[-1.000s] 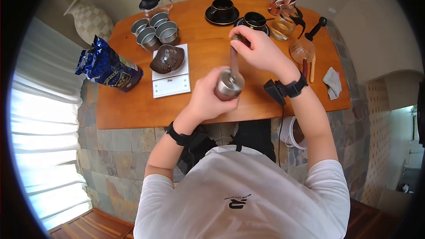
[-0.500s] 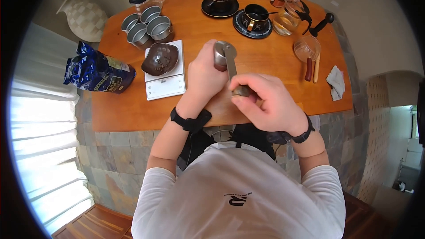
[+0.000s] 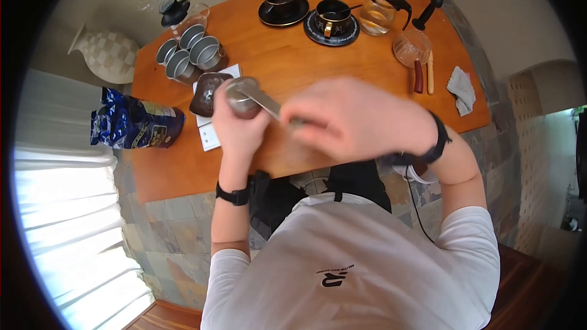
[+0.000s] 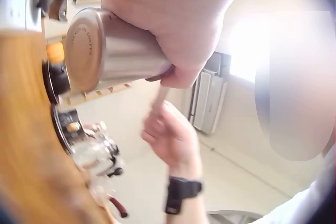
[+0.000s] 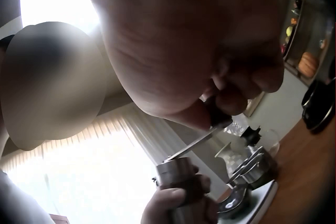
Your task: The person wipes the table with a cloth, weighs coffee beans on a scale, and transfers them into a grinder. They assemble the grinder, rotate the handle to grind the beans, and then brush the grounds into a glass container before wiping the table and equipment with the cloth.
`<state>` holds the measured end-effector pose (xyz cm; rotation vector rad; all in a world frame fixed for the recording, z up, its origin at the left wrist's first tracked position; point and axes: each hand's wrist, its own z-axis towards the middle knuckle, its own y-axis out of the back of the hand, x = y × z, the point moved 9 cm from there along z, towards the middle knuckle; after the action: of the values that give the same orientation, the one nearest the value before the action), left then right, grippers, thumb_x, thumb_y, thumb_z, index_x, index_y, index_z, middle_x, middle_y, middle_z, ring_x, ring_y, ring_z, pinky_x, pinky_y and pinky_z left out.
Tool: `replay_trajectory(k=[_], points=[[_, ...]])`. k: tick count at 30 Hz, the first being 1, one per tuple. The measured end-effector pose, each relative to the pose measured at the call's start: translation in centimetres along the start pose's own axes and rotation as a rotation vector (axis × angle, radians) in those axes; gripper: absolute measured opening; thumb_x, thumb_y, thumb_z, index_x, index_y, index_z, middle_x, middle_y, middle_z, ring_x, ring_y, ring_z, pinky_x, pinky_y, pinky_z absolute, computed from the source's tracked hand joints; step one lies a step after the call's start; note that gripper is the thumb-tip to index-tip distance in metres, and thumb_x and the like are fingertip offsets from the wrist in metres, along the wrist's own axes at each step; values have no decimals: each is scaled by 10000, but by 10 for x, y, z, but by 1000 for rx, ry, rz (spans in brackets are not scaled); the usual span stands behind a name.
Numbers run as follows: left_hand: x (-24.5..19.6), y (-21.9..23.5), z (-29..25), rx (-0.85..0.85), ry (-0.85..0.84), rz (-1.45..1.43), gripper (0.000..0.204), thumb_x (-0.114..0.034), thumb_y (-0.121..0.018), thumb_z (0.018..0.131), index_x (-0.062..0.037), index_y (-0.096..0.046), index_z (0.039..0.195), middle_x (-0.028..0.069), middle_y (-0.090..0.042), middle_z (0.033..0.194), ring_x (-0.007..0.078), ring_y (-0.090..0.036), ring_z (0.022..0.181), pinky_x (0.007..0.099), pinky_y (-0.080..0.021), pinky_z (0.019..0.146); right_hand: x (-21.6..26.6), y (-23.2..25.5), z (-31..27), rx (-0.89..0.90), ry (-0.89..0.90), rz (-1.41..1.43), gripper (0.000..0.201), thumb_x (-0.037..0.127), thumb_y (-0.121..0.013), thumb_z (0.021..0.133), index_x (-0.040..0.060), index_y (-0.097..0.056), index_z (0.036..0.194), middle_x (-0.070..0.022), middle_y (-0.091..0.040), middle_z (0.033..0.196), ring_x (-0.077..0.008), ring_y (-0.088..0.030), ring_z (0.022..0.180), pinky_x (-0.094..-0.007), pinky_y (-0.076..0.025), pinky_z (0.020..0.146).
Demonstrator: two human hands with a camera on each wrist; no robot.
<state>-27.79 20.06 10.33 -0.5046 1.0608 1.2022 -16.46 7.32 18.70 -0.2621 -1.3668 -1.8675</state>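
Observation:
My left hand [image 3: 237,133] grips the steel body of a hand coffee grinder [image 4: 128,50], its fingers wrapped round it. In the head view the grinder overlaps a dark bowl [image 3: 206,99] and the white scale [image 3: 209,138] under it. A flat metal crank [image 3: 262,101] runs from the grinder's top toward my right hand [image 3: 361,119], which is blurred. The right fingers curl round the dark knob [image 5: 217,115] at the crank's end. In the left wrist view the grinder lies tilted, its round base facing the table side.
Left of the scale stands a blue bag [image 3: 139,123]. Several metal cups [image 3: 208,55] cluster behind the bowl, near a lidded glass pot [image 3: 176,15]. Two black cups [image 3: 281,3] on saucers, a glass jug [image 3: 374,19], a red-handled glass vessel [image 3: 411,49] and a grey cloth [image 3: 461,90] occupy the back and right.
My right hand has swung the crank round, first toward my body and then out to the right. The grinder has shifted left, over the scale and bowl in the head view.

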Motion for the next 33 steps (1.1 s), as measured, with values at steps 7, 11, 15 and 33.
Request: replay_trajectory(k=[7, 11, 15, 33], points=[[-45, -18, -45, 266, -148, -51, 544, -119, -800, 666, -35, -578, 1156, 112, -668, 988, 225, -681, 878, 345, -547, 804, -57, 30, 25, -6, -228, -17, 150, 136, -609, 894, 51, -590, 1016, -128, -621, 795, -322, -629, 732, -388, -494, 642], [-16, 0, -27, 72, 139, -70, 517, -96, -785, 710, -34, -564, 1173, 87, -672, 991, 197, -661, 862, 319, -538, 800, 49, -19, 5, 145, 166, -30, 125, 134, -640, 873, 81, -584, 971, -134, -586, 791, -318, -617, 786, -411, -487, 658], [-85, -49, -78, 423, -390, 218, 558, -184, -820, 677, -39, -595, 1166, 133, -682, 1050, 341, -682, 910, 391, -551, 837, 26, -10, 41, 149, 85, -106, 138, 149, -621, 878, 53, -569, 961, -143, -585, 765, -322, -613, 751, -409, -481, 642], [-73, -48, -100, 317, -200, 231, 598, -146, -819, 681, -60, -566, 1216, 88, -692, 1064, 266, -684, 965, 401, -548, 846, 63, -14, 26, 244, 63, 0, 138, 147, -624, 889, 55, -605, 989, -131, -637, 826, -281, -625, 736, -375, -481, 642]])
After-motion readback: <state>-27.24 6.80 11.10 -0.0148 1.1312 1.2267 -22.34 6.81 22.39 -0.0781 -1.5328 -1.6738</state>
